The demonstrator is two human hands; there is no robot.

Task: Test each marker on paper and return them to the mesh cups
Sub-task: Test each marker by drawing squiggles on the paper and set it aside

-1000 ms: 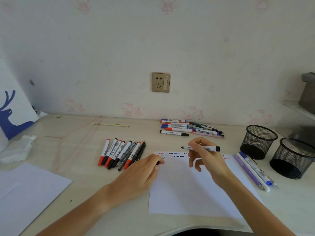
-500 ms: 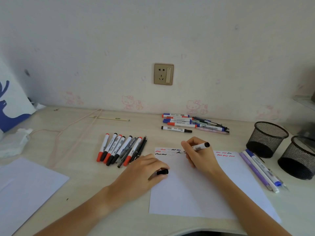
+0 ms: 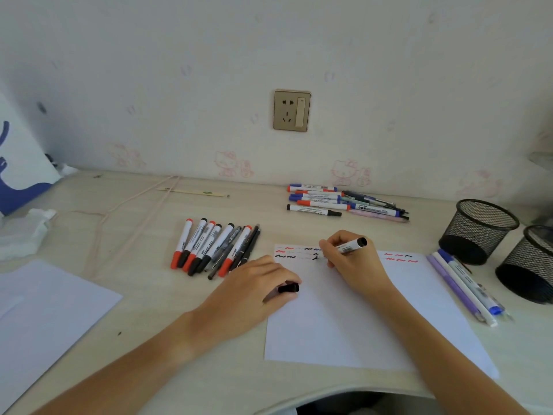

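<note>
Now, in the head view, the right hand grips a black marker with its tip down on the paper, at the end of the second row of squiggles near the top edge. A second ago that marker was held level above the sheet; half a second ago it had come down to the rows, and a fresh black mark now sits under the tip. The test stroke for this marker looks to be in progress or just made.

The left hand rests on the paper's left edge, fingers curled round the black cap, which has stayed there through all three pictures.

Both mesh cups stand at the right, well apart from the hands; whether they hold anything cannot be told. A fanned row of markers lies left of the sheet, another pile near the wall, and three pens lie between the paper and the cups. Judging by this, recapping comes next, and the markers' return to the cups seems hardly begun.
</note>
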